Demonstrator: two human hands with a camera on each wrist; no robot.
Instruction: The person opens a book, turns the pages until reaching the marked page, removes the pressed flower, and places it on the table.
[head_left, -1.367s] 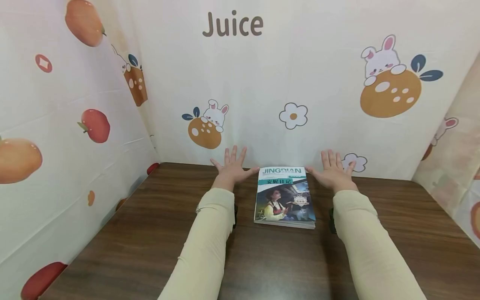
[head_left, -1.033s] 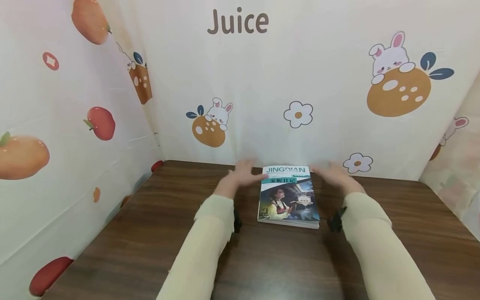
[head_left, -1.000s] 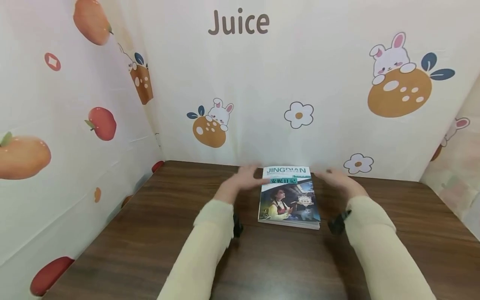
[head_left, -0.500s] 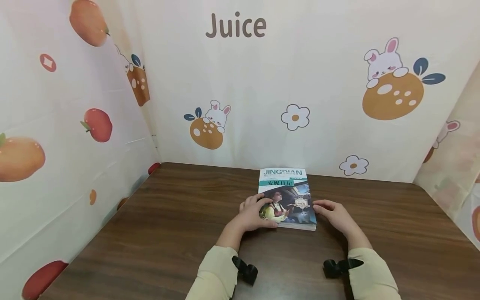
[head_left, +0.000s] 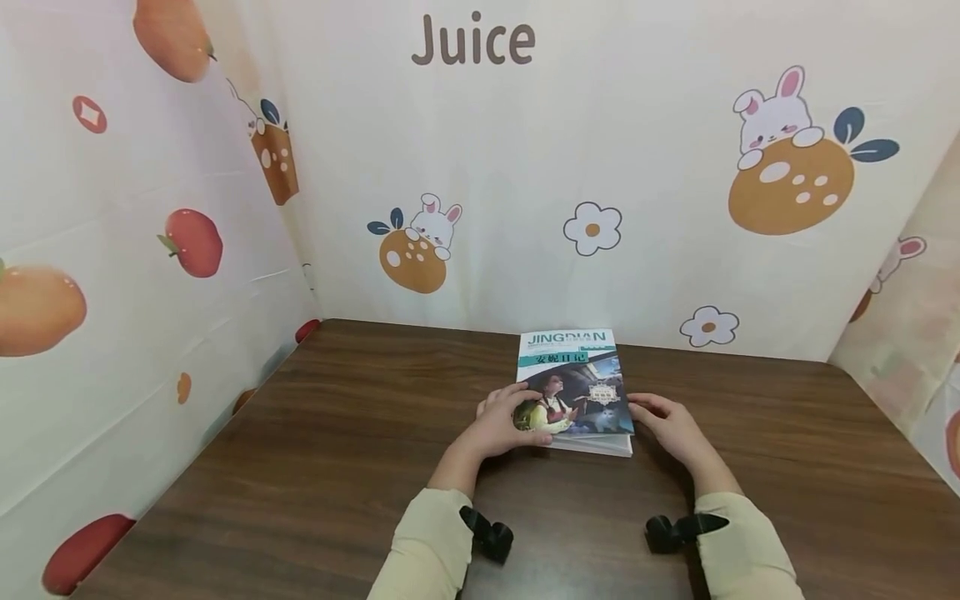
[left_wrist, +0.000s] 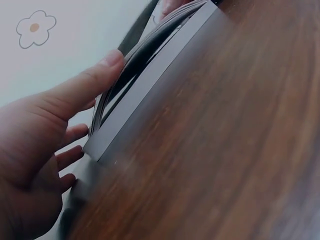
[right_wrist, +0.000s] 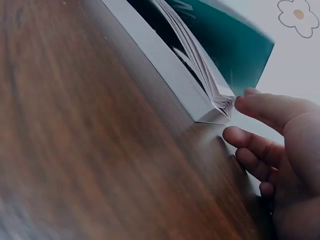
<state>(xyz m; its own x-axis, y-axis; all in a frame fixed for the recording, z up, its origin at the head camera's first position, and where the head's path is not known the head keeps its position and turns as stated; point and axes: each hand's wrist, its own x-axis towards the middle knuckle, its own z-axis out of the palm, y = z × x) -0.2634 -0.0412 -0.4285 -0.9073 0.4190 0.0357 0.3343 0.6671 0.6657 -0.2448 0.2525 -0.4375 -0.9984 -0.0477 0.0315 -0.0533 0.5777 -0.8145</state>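
A paperback book [head_left: 573,392] with a teal-and-white cover lies face up on the table, its near edge towards me. In the head view my left hand [head_left: 504,421] spans its near left corner, fingers along the left side and thumb at the near edge. The left wrist view shows that thumb [left_wrist: 112,59] against the upper pages, which bow up above the lower block. My right hand [head_left: 678,429] is at the book's right edge. In the right wrist view its thumb [right_wrist: 255,105] touches the raised page corner, other fingers bent loosely below.
The dark wood table [head_left: 360,433] meets a pale printed curtain [head_left: 495,150] just behind the book. Another curtain [head_left: 45,192] hangs along the left. Black wrist straps [head_left: 491,537] sit on both sleeves.
Both hands have come back from beside the book's far end to its near half, sleeves drawing nearer. Since half a second ago, the cover and upper pages have risen at the near edge.
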